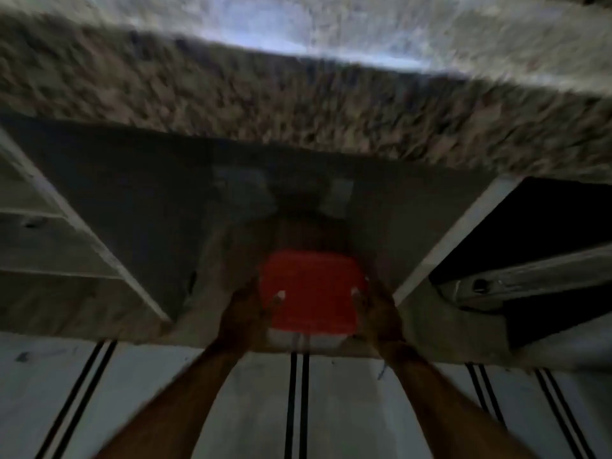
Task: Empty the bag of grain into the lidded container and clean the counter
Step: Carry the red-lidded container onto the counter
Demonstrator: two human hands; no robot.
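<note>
Item: rectangular container with a red plastic lid (311, 289) and pale body, set at the front edge of the open cupboard bay (132, 193) beneath the speckled stone counter (231, 104).

Held by: left hand (245, 313) gripping its left side and right hand (377, 313) gripping its right side, a thumb of each on the lid. The other fingers are too blurred to make out.

Below the counter: pale floor (231, 409) with paired black stripes.
</note>
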